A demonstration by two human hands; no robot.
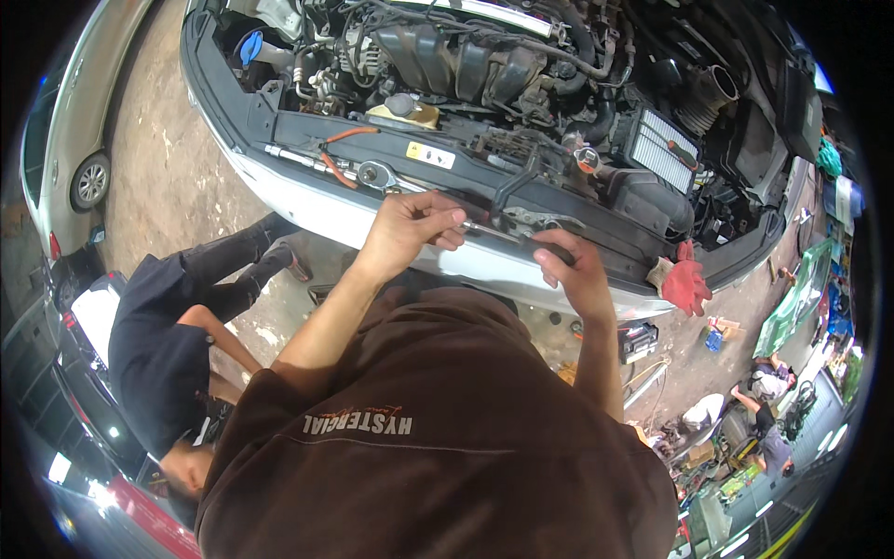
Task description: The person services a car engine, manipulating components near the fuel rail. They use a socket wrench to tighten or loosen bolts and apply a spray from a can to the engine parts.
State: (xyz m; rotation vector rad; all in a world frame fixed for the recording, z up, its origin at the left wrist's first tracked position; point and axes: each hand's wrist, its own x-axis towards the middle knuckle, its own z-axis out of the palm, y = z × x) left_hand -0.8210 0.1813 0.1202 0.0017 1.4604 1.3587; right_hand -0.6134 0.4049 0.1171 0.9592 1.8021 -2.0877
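Over the front edge of an open car engine bay, my right hand [579,270] is closed around the dark handle of a screwdriver [494,232]. Its thin metal shaft points left to my left hand [417,225], whose thumb and fingers pinch together at the tip. Whether a small part sits between those fingertips is hidden. Just beyond my left hand, a ratchet wrench [377,175] lies on the black front panel [307,129]. A tool with curved orange handles [338,168] rests beside it.
Red work gloves [687,282] lie on the bumper's right end. Another screwdriver [684,154] rests on the white pleated air filter [656,147]. A person in dark clothes [163,326] bends at my left. A silver car [88,121] stands farther left; several tools and parts litter the floor at right.
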